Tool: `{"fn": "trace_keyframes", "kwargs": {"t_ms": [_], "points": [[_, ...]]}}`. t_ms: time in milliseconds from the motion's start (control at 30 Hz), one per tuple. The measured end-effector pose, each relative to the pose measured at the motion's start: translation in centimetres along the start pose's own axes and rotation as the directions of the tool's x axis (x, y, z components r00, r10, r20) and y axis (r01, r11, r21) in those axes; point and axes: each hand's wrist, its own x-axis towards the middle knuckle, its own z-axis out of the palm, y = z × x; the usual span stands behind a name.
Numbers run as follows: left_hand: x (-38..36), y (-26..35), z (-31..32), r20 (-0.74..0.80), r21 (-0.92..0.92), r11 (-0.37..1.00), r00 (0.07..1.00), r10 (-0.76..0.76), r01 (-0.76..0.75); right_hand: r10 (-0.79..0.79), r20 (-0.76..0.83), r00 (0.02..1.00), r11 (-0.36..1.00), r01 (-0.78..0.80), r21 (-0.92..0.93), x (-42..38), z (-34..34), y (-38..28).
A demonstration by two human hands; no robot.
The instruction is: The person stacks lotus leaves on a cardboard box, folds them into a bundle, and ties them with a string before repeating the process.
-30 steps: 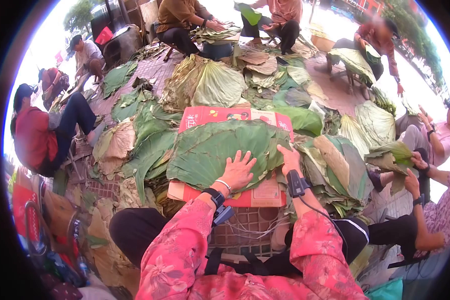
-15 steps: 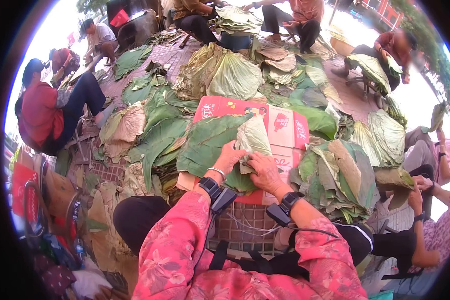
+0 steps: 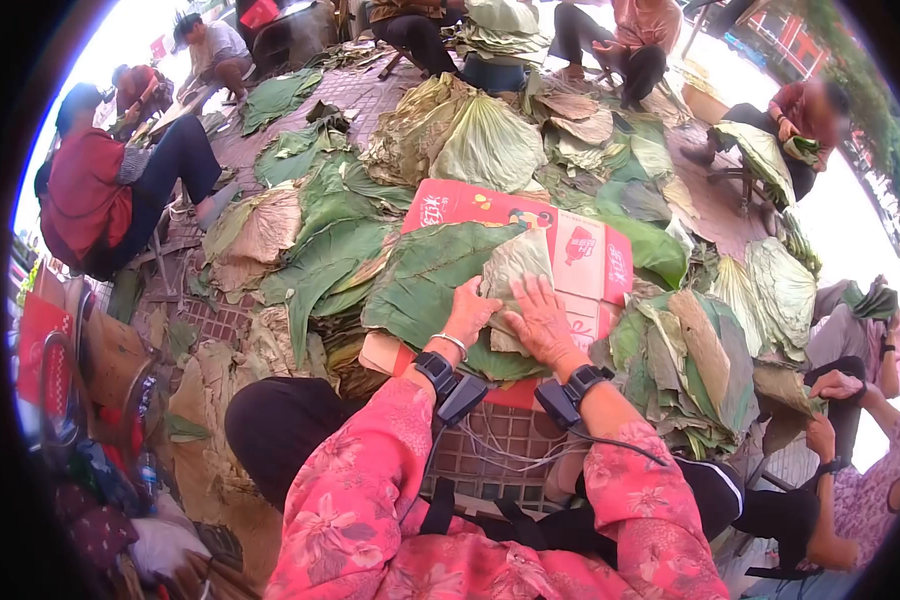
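Observation:
A large green dried lotus leaf [image 3: 425,272] lies over a flattened red cardboard box in front of me. A paler leaf section [image 3: 518,262] is folded over its right side. My left hand [image 3: 470,312] is closed at the left edge of this pale fold, with its fingertips bent on the leaf. My right hand [image 3: 543,322] lies flat on the fold, fingers stretched out and pressing on it. The part of the leaf under both palms is hidden.
The red cardboard [image 3: 595,262] rests on tiled ground. A stack of folded leaves [image 3: 685,360] stands at right, and loose green leaves [image 3: 335,255] spread at left. Beyond is a big pale leaf pile [image 3: 485,145]. Several people sit around; a co-worker's hands [image 3: 830,400] hold a leaf at right.
My right hand has gone from gripping the pale fold with bent fingers to lying flat on it. The fold now lies flatter. The view has shifted slightly.

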Motion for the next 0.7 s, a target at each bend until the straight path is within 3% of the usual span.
{"fn": "trace_keyframes", "kwargs": {"t_ms": [133, 233, 333, 433, 533, 633, 700], "points": [[0.3, -1.0, 0.1, -0.151, 0.273, 0.953, 0.972, 0.178, -0.132, 0.02, -0.012, 1.0, 0.999, -0.02, -0.044, -0.3, 1.6, -0.2], [0.4, -0.3, -0.2, -0.053, -0.004, 1.0, 0.998, 0.015, -0.015, 0.023, 0.029, 0.999, 0.998, -0.021, -0.059, -0.1, 1.3, -0.1], [-0.6, 0.6, -0.4, -0.033, -0.14, 0.99, 0.999, 0.015, -0.019, -0.005, -0.027, 1.0, 0.992, 0.008, 0.128, 0.5, 0.5, 0.1], [-0.7, 0.2, -0.7, -0.056, -0.355, 0.934, 0.998, 0.015, -0.034, -0.007, -0.027, 1.0, 0.998, 0.008, 0.058, 1.0, -0.6, -0.6], [-0.5, -0.4, -0.8, -0.067, -0.404, 0.91, 0.995, 0.071, -0.092, -0.022, 0.026, 0.999, 0.999, 0.022, 0.03, 1.2, -0.5, -1.5], [0.1, -1.1, -0.9, -0.096, -0.275, 0.949, 0.987, 0.13, -0.152, 0.019, 0.033, 0.999, 1.0, -0.019, 0.006, 1.0, 1.4, -1.9], [-0.2, -1.1, -0.5, -0.186, 0.154, 0.952, 0.938, 0.292, -0.265, 0.001, 0.039, 0.999, 0.999, 0.001, -0.052, 0.9, 2.1, -1.7]]}}
